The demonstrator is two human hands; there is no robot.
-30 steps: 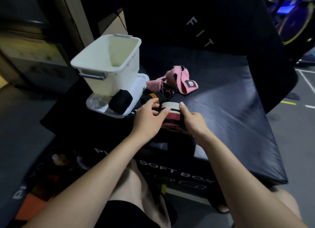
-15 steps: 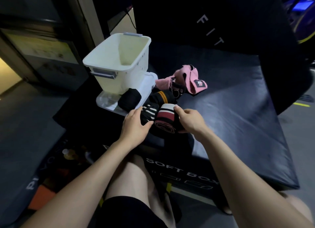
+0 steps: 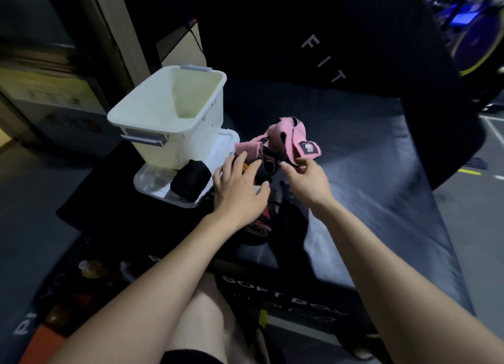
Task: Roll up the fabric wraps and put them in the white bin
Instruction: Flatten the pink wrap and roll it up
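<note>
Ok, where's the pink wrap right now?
In the head view the pink wrap lies unrolled on the dark mat, just right of the white bin and just beyond the right hand.

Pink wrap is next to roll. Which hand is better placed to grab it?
Right. The right hand hovers open with its fingertips just short of the pink wrap. The left hand is spread over the dark wraps nearer the white bin, farther from the pink one.

Both forearms are bare, with no sleeves reaching the wrists. Left hand (image 3: 237,189) and right hand (image 3: 306,179) carry no gloves, rings or watch. Black shorts (image 3: 191,357) cover the upper thighs; knees bare
</note>
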